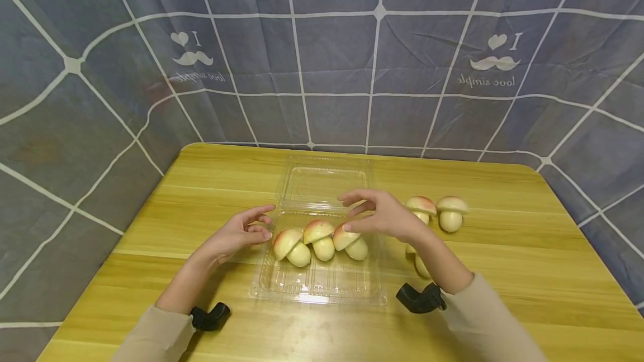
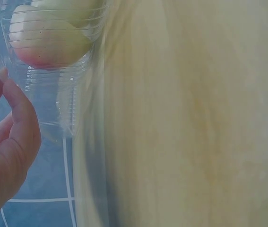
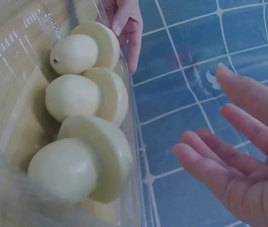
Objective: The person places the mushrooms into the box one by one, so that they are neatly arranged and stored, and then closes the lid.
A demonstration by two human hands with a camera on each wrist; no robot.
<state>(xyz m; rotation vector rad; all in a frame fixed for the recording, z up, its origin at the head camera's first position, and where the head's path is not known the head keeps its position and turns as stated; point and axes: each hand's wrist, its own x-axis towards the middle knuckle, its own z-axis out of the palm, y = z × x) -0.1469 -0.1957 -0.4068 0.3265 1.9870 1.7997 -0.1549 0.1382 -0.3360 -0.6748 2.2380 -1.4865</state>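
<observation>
Clear plastic box on the wooden desk, its lid flipped back at the far side of the box. Three pale yellow mushrooms inside the box, side by side in a row: left mushroom, middle mushroom, right mushroom; caps blushed red, toward the lid side, stems toward the box's near edge. Left hand at the left edge of the box, fingertips by the rim near the left mushroom; grip moderately wide, fingers loosely bent, gap between thumb and index finger. Can't tell whether those fingertips touch the plastic. Right hand hovers over the right part of the box, near the right mushroom but apart from it; grip wide and empty, thumb and fingers spread. Three more mushrooms on the desk to the right of the box: one fully visible, another beside it partly behind the right hand, third mostly hidden by the forearm. Beige sleeves and black wrist mounts show on both arms, left and right of the box's near edge. Grey-blue cloth with white grid lines and moustache prints hangs behind the box, past the desk.
</observation>
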